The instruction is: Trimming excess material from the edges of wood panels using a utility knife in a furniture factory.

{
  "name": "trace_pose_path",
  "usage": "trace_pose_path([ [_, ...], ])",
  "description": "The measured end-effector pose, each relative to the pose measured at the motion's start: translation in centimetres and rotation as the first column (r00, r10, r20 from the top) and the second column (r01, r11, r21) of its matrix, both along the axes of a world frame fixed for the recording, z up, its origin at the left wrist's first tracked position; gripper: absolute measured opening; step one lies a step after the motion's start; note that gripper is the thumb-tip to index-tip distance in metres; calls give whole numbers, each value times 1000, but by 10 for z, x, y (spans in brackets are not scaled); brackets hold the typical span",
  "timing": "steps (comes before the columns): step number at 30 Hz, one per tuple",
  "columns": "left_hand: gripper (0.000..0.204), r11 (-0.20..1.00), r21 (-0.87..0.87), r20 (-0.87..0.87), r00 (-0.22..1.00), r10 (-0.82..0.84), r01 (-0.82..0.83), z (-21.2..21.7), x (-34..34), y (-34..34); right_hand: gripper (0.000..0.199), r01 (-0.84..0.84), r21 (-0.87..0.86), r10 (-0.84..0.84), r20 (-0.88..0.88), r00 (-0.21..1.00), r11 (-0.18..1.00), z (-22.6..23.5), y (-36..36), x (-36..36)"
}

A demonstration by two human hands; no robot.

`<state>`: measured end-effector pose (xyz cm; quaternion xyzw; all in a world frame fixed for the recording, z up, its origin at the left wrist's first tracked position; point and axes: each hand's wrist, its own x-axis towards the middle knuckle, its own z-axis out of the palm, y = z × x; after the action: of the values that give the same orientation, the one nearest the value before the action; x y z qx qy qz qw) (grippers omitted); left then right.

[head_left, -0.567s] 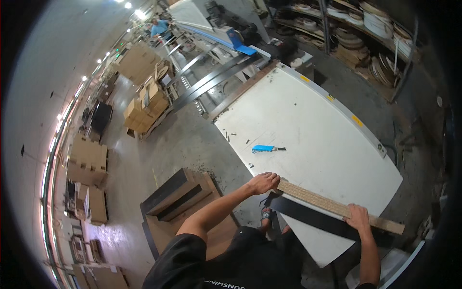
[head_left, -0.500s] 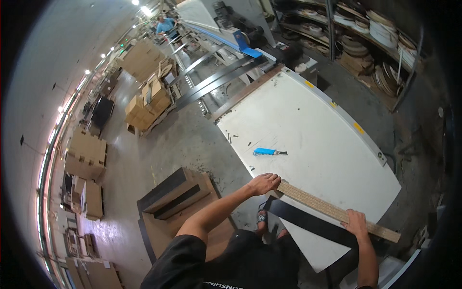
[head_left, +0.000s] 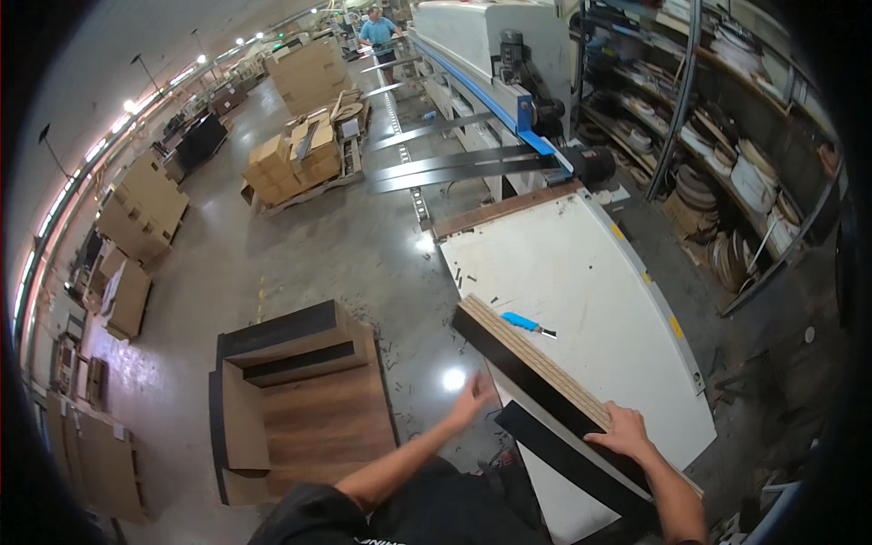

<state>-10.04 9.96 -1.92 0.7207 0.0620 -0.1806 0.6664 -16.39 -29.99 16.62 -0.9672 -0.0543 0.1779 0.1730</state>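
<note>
A stack of long, narrow boards (head_left: 536, 368), with brown layered edges up and a black side face, lies along the near left side of the white table (head_left: 627, 336). Near its close end, my right hand (head_left: 625, 431) grips it, thumb on the black-faced side and fingers over the top. My left hand (head_left: 472, 401) is off the boards, over the floor just left of them, slightly blurred with fingers apart and nothing in them. Closer to my body lies another black narrow board (head_left: 568, 459). A blue-handled knife (head_left: 527, 323) rests on the table beyond the stack.
On the floor at left stands a pallet or low stack of wood-grain and black-edged panels (head_left: 318, 400). A machine with a blue rail (head_left: 545, 143) and metal support bars (head_left: 454, 170) extends beyond the table. Shelves of coiled edging (head_left: 718, 145) stand right. A person (head_left: 377, 32) works far off.
My left hand has let go of the boards' far end and moved left. The stack has turned, showing its black side face. The view has shifted too.
</note>
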Motion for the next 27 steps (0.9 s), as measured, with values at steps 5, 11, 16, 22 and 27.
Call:
trace_pose_path([
  [5,78,806,-590,-134,980,-149,42,-7,-78,-18,87,-128,61,135,-118,984,990,38,121,50],
  [11,58,457,-733,-369,859,355,-504,110,-68,71,84,-346,181,385,-264,884,920,50,294,99],
  [16,59,230,-680,-491,666,562,-696,111,-74,183,99,-438,248,500,-329,801,864,38,435,127],
  [22,51,52,-581,-612,478,630,-812,58,-85,307,86,-444,408,602,-531,596,798,-19,497,143],
  [27,51,-22,-547,-614,383,690,-837,32,-96,401,83,-450,327,530,-711,462,831,-32,456,172],
])
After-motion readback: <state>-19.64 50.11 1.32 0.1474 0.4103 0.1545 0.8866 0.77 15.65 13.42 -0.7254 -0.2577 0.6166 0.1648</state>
